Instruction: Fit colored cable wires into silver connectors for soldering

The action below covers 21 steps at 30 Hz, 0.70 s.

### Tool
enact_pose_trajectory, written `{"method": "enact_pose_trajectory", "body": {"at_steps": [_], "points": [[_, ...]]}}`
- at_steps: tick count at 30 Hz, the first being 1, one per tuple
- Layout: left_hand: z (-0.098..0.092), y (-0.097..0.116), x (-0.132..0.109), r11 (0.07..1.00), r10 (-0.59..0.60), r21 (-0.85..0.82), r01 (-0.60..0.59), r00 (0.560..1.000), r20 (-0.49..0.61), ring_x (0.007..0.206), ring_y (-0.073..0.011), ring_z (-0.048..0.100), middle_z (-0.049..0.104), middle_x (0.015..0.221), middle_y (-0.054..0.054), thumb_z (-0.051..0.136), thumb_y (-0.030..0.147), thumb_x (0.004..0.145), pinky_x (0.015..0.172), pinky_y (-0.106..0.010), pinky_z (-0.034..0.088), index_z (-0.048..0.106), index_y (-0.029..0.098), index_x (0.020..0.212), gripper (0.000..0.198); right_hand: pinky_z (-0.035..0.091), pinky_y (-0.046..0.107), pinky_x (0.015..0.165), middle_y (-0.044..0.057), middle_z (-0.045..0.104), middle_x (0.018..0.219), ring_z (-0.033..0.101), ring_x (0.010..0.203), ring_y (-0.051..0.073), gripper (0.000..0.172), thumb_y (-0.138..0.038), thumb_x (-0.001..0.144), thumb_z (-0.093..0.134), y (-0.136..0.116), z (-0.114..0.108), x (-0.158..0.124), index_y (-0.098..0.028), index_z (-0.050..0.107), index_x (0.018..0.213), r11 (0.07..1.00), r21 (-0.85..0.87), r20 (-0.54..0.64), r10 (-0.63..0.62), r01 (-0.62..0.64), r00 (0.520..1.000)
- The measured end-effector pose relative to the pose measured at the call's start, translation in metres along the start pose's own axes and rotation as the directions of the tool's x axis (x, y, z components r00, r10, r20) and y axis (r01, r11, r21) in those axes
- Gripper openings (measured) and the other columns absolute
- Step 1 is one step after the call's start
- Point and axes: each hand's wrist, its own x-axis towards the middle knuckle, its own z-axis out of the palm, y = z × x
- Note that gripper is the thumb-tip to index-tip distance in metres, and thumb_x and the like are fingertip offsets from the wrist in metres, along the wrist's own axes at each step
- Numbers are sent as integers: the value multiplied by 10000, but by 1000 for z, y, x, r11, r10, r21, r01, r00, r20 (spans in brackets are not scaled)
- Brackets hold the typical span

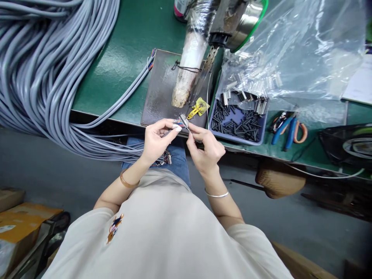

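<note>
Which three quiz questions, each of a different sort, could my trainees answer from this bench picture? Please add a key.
1. Multiple choice: what is between the left hand and the right hand? A: pliers; B: wired connector; C: bottle.
2. True or false: small black pieces lie inside the tray.
3. Fill the gap: the silver bangle is on the ____ wrist.

Key: 1 B; 2 true; 3 right.

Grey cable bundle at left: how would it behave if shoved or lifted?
Probably heavy as a whole: the grey cable bundle is many strands piled together. Likely springy rather than limp, since strands hold broad, smooth curves. Shoving it could tug the wired connectors on the lap, as strands seem to run to them past the green bench's edge.
</note>
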Motion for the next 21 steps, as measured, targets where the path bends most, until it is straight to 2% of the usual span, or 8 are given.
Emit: {"method": "enact_pose_trajectory", "body": {"at_steps": [4,8,13,21], "points": [[3,0,3,994,88,59,-87,996,-11,621,-48,612,773,929,-66,815,271,799,543,-153,475,743,146,760,150,630,280,778,76,807,1052,790,921,174,172,-77,895,651,3,5,-1,-226,572,861,994,75,-18,80,-79,997],[4,2,6,996,59,69,-58,998,-12,589,-36,588,767,921,-58,814,301,800,543,-155,476,723,142,746,191,633,312,807,63,804,1066,787,945,185,153,-102,900,651,6,6,3,-229,579,856,981,138,-8,142,-139,990],[6,3,9,997,47,71,-44,998,-48,521,-9,522,758,909,-50,805,316,802,493,-142,444,715,136,750,208,626,310,799,58,803,1055,786,948,189,155,-98,897,647,7,7,6,-228,576,851,980,150,-1,128,-127,992],[9,3,11,991,60,125,-49,994,-87,542,-16,542,738,887,-33,803,301,786,503,-148,447,704,140,751,192,633,339,821,65,802,1047,783,960,198,136,-121,914,642,9,7,11,-225,591,843,983,137,17,120,-121,993]]}}
